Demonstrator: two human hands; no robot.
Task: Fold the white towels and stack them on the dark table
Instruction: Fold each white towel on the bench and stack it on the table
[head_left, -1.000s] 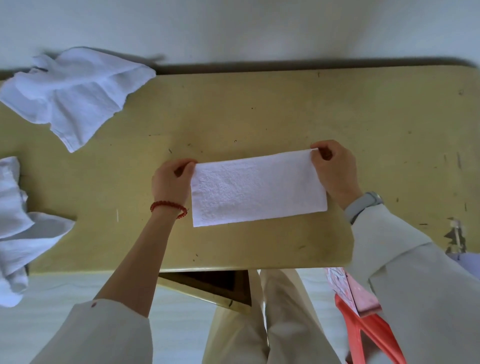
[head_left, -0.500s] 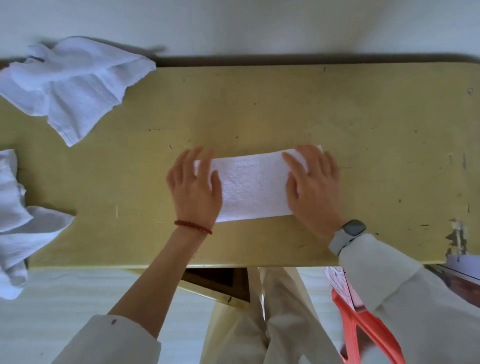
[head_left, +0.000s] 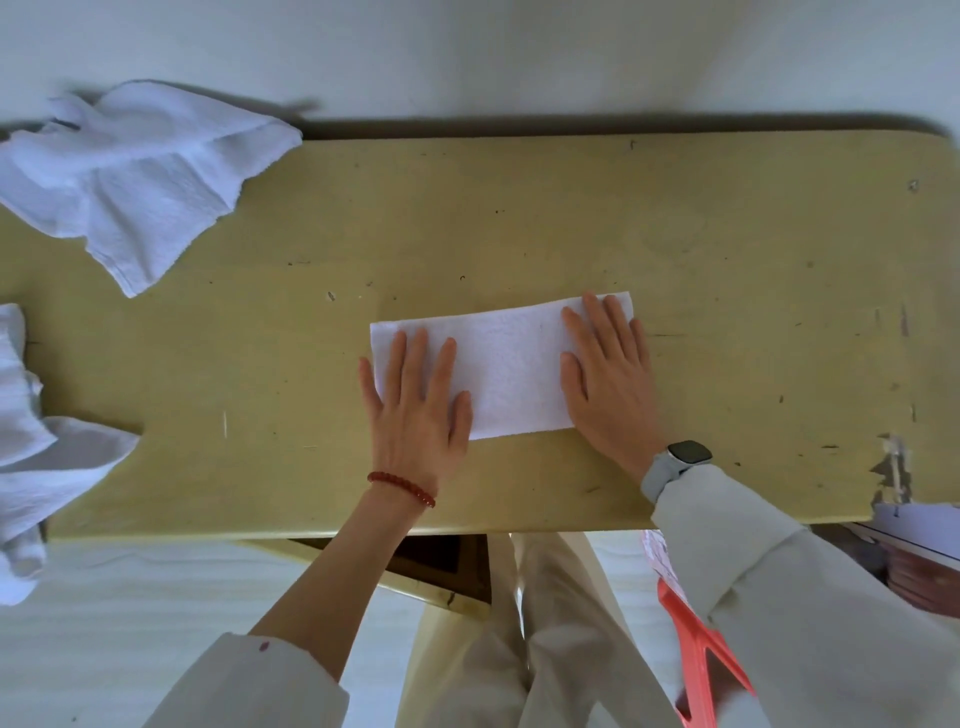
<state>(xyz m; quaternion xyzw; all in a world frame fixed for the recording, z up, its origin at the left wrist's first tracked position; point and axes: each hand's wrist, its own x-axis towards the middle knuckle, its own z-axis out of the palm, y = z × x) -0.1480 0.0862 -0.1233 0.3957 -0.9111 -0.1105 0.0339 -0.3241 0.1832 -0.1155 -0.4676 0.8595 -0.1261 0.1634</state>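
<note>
Folded towel (head_left: 511, 374) lies mid-surface (head_left: 727, 260), near the front edge. Left hand (head_left: 418, 410) and right hand (head_left: 608, 384) both flat, fingers straight, pressing its ends, gripping nothing. Two crumpled towels (head_left: 140, 176) at left.

Both the left hand (head_left: 415, 410) and right hand (head_left: 608, 384) now lie flat on the towel (head_left: 509, 374).

place: plain indoor room, kind unclear | evidence: worn yellow surface (head_left: 519, 218) with chipped paint against bare white wall (head_left: 519, 52) | red plastic stool (head_left: 701, 649) beneath
</note>
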